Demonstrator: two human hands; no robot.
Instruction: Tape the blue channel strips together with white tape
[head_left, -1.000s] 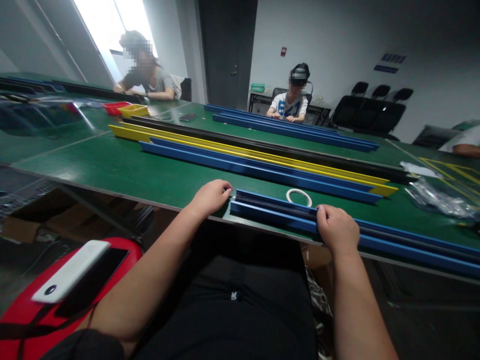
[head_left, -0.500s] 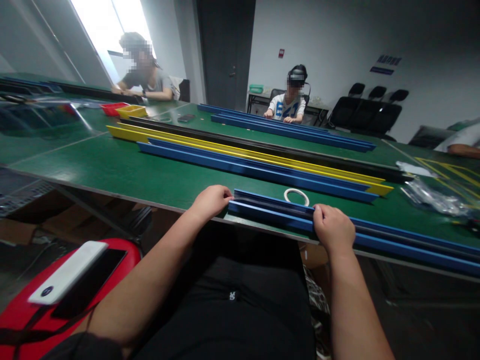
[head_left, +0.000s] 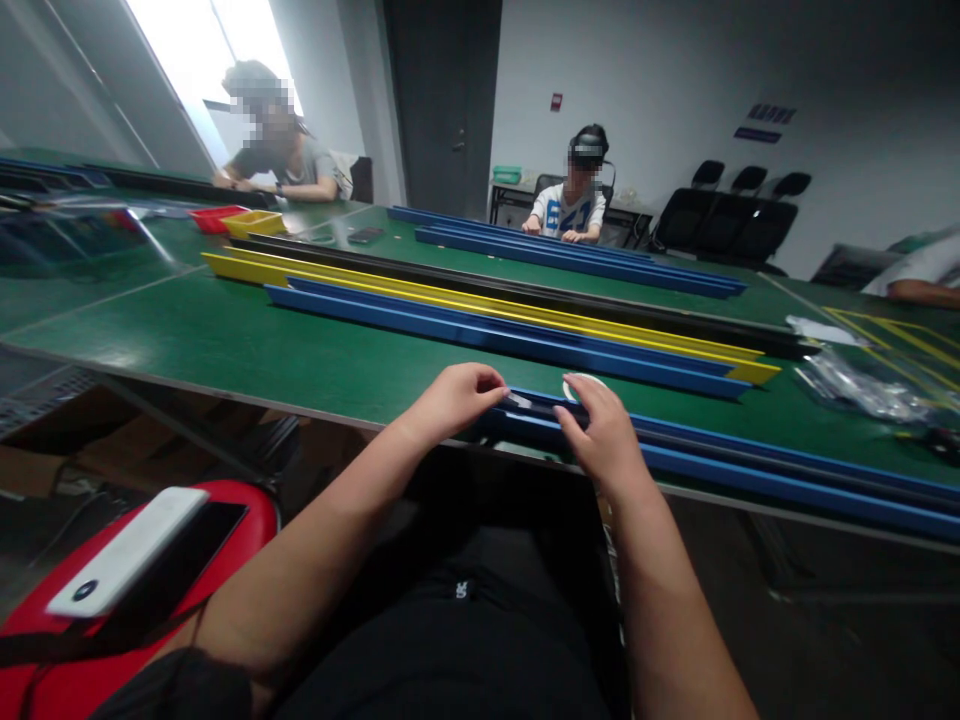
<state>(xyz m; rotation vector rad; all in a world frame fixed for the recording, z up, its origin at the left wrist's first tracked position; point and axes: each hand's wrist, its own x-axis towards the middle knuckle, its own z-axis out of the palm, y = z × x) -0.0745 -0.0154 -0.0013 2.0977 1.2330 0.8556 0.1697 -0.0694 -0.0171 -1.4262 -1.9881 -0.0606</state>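
Observation:
A long blue channel rail with a dark strip inside lies along the near edge of the green table. My left hand is curled at the rail's left end, fingertips pinched on the end of the dark strip. My right hand rests on the rail just to the right, fingers bent and partly spread over it, close to my left hand. A white tape ring lies just behind my right hand, partly hidden by the fingers.
More long rails lie across the table: blue, yellow, black, and blue ones farther back. Red and yellow bins sit far left. Clear bags lie at right. Two people sit opposite. A phone rests on a red bag.
My right hand slid left along the near rail until it is next to my left hand. My left hand moved slightly right onto the rail's end and pinched the dark strip.

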